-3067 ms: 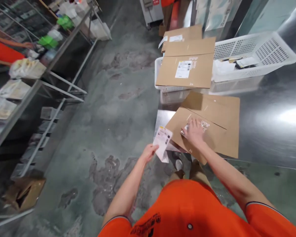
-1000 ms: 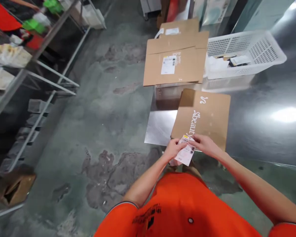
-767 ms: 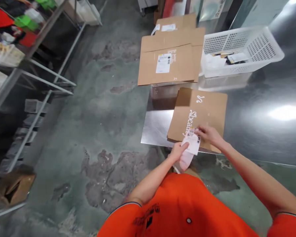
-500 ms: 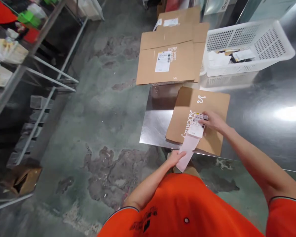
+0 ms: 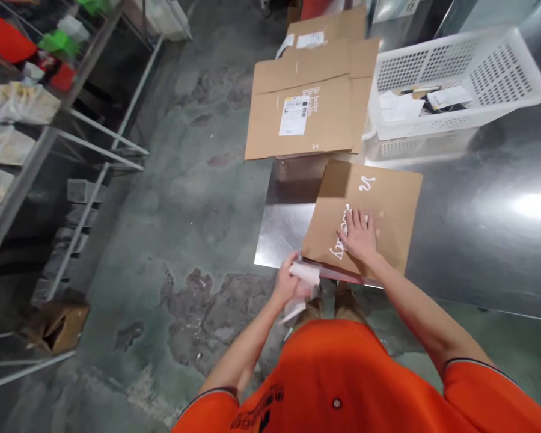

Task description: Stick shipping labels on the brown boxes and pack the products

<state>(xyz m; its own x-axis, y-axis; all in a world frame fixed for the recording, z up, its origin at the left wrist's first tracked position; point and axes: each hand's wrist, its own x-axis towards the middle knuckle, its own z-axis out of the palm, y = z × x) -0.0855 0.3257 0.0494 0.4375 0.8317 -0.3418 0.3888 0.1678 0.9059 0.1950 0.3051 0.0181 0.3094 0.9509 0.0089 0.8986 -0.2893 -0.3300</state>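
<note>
A flat brown cardboard carton (image 5: pixel 388 210) with white lettering lies near the front edge of the steel table. My right hand (image 5: pixel 359 237) rests palm down on it, fingers spread over the lettering. At the carton's near left corner, my left hand (image 5: pixel 287 281) is closed on a strip of label paper (image 5: pixel 305 274), which hangs in front of the table edge. The strip is pale and partly smeared by motion. Whether my left fingers also touch the carton corner, I cannot tell.
Flattened cartons with shipping labels (image 5: pixel 293 115) are stacked at the table's far left, overhanging its edge. A white perforated basket (image 5: pixel 437 123) holding papers stands at the back right of the steel table (image 5: pixel 469 240). Across the floor is a metal rack (image 5: pixel 49 144) with bagged goods.
The label strip has left the carton top and moved down and left with my left hand. My right hand has let go of the label and now lies flat on the carton.
</note>
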